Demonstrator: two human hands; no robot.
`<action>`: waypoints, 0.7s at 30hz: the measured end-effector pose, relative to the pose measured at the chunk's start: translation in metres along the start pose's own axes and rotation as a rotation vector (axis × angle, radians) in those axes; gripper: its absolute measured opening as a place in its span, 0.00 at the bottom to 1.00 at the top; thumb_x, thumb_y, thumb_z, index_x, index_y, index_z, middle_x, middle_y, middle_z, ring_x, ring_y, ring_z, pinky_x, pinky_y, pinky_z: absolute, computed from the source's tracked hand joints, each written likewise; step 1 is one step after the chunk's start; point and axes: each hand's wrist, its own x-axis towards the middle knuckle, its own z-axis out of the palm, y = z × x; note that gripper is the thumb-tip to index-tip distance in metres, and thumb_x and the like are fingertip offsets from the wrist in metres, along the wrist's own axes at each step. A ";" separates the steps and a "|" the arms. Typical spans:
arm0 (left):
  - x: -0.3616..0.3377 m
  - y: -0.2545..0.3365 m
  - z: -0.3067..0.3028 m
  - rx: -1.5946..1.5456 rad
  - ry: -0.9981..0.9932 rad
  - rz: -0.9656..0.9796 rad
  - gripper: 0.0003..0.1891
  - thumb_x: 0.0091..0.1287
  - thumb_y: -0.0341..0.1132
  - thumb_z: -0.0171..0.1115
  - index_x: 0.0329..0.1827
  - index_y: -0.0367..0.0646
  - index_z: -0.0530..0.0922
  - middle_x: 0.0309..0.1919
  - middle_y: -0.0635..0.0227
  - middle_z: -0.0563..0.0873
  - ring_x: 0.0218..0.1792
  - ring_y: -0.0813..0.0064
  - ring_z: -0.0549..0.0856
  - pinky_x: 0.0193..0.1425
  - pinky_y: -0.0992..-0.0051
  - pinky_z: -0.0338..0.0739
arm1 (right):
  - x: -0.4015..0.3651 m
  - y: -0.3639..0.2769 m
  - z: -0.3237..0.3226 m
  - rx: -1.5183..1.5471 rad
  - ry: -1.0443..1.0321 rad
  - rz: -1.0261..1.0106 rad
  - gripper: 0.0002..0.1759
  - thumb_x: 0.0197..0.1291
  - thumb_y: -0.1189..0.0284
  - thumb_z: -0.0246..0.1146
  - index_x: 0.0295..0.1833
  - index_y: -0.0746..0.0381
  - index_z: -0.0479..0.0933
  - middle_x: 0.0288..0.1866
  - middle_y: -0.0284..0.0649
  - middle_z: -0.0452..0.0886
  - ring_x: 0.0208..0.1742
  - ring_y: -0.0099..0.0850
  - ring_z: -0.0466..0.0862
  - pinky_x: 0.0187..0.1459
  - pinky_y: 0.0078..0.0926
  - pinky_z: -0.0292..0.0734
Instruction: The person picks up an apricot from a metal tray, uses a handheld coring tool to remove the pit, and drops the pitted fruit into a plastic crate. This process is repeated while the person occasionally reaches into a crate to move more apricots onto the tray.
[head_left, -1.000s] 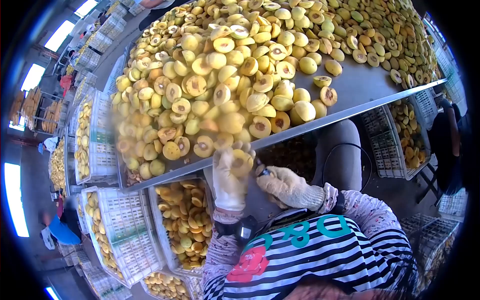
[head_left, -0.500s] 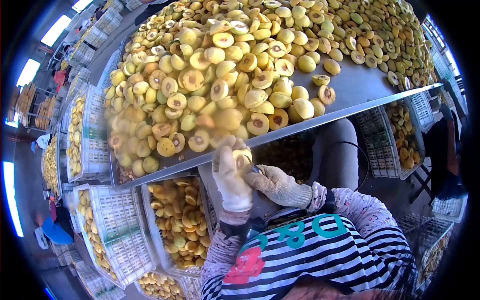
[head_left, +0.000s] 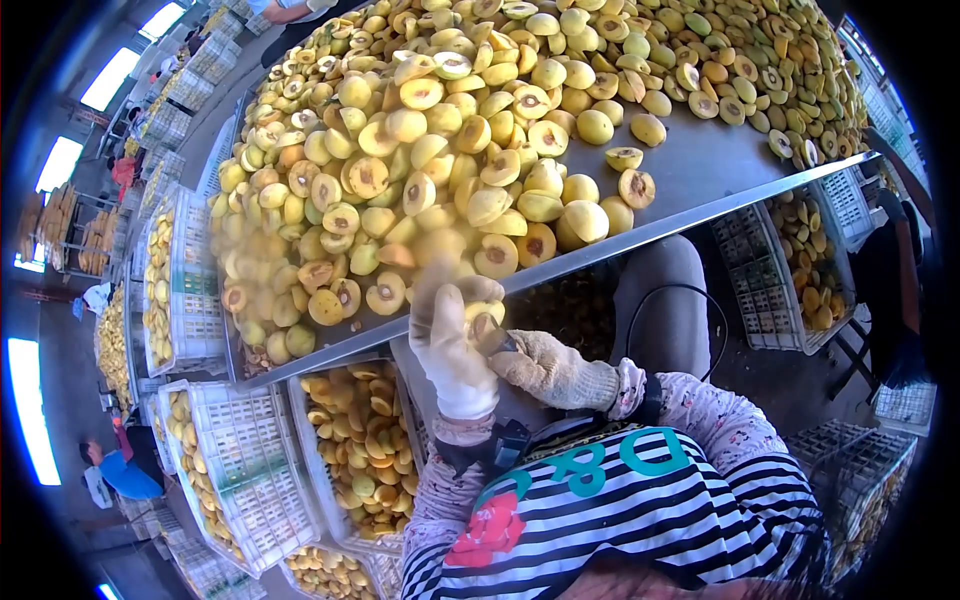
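My left hand point(head_left: 450, 350), in a pale work glove, holds a halved yellow peach point(head_left: 484, 318) against its fingers, just past the metal table's front edge. Another piece of yellow fruit point(head_left: 481, 290) shows at its fingertips. My right hand point(head_left: 556, 370), in a knitted glove, is closed round a small pitting knife point(head_left: 500, 343), mostly hidden by the fingers. The knife's dark end meets the peach half. Beyond both hands, a heap of halved peaches point(head_left: 420, 150) covers much of the table, many with brown pits or hollows facing up.
The metal table rim point(head_left: 600, 255) runs just beyond my hands. Below it at left stand white crates point(head_left: 265, 450) and a crate of peach halves point(head_left: 360, 450); another crate point(head_left: 785, 270) is at right. A person in blue point(head_left: 135, 475) is at far left.
The left hand's fingers have straightened and lifted a little, and a second fruit piece shows at the fingertips. The right hand stays close with the knife. The view has shifted slightly.
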 end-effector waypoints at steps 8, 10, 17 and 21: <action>-0.001 0.006 0.003 0.072 -0.107 0.005 0.19 0.79 0.37 0.51 0.65 0.35 0.77 0.36 0.60 0.88 0.39 0.68 0.86 0.49 0.68 0.82 | -0.002 -0.007 -0.008 -0.071 -0.055 0.010 0.15 0.75 0.65 0.60 0.57 0.65 0.77 0.43 0.31 0.81 0.44 0.18 0.75 0.48 0.23 0.76; -0.009 0.004 0.006 0.115 -0.062 0.113 0.19 0.78 0.36 0.51 0.64 0.35 0.78 0.37 0.57 0.89 0.38 0.69 0.87 0.48 0.70 0.82 | -0.003 -0.003 -0.007 -0.067 -0.057 -0.007 0.16 0.75 0.64 0.60 0.57 0.65 0.77 0.42 0.31 0.82 0.43 0.18 0.76 0.48 0.23 0.76; 0.018 0.007 -0.016 -0.099 -0.289 -0.204 0.16 0.78 0.33 0.54 0.63 0.37 0.80 0.32 0.60 0.89 0.35 0.73 0.87 0.38 0.79 0.82 | -0.005 0.006 -0.012 -0.095 -0.153 0.026 0.15 0.75 0.64 0.60 0.56 0.65 0.77 0.43 0.32 0.83 0.44 0.19 0.77 0.49 0.24 0.76; 0.010 0.006 -0.015 -0.170 -0.211 -0.150 0.18 0.78 0.35 0.53 0.64 0.35 0.77 0.30 0.65 0.83 0.37 0.67 0.82 0.52 0.61 0.81 | -0.008 0.011 -0.004 -0.197 -0.021 -0.021 0.18 0.72 0.61 0.63 0.56 0.63 0.78 0.42 0.33 0.83 0.43 0.20 0.77 0.49 0.25 0.76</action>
